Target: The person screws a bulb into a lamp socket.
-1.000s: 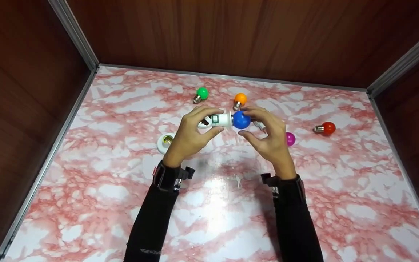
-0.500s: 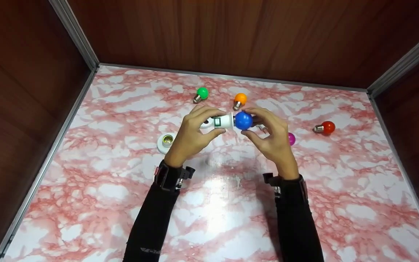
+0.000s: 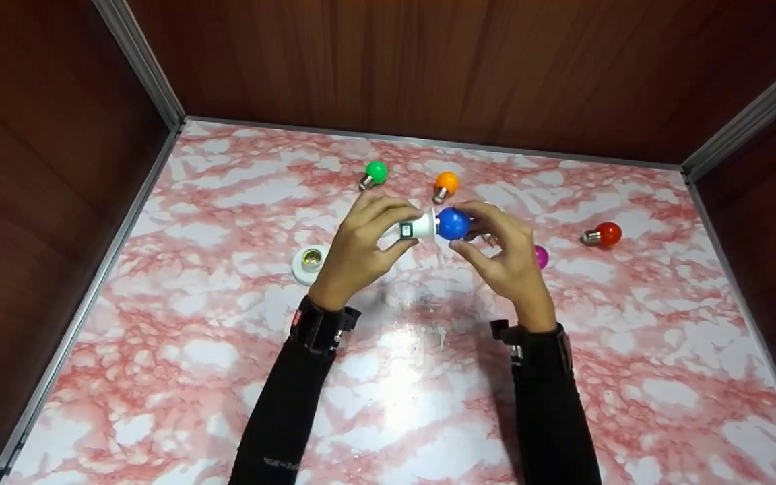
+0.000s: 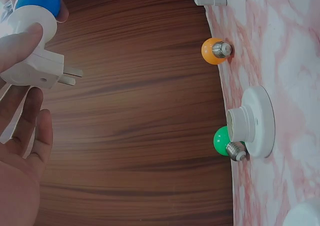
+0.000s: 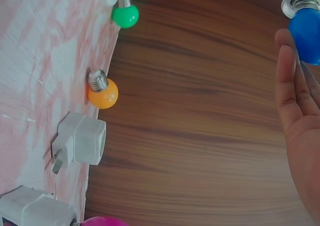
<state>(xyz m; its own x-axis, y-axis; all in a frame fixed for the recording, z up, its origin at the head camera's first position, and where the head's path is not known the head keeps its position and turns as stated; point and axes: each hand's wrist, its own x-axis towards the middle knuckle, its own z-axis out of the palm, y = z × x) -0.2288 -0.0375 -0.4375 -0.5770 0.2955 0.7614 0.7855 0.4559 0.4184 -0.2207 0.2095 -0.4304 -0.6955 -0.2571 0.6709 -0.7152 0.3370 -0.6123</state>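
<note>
Above the table, my left hand (image 3: 361, 252) grips a white plug-in bulb socket (image 3: 423, 228) between thumb and fingers. Its two metal pins (image 4: 71, 76) stick out in the left wrist view. My right hand (image 3: 508, 254) pinches a blue bulb (image 3: 453, 223) by its round globe, with the base end at the socket's mouth. Some silver thread (image 5: 306, 1) still shows between globe and socket in the right wrist view. How deep the bulb sits cannot be told.
A white round lamp holder (image 3: 304, 268) stands left. Green (image 3: 376, 171) and orange (image 3: 448, 182) bulbs lie behind the hands, a red bulb (image 3: 609, 234) to the right. White plug-in sockets (image 5: 87, 138) sit near the magenta bulb (image 5: 106, 221). Wood panels (image 3: 428, 74) border the table.
Both hands have shifted slightly right with the socket and bulb. The socket has turned a little in my left hand, whose fingers now cover its plug end in the head view.
</note>
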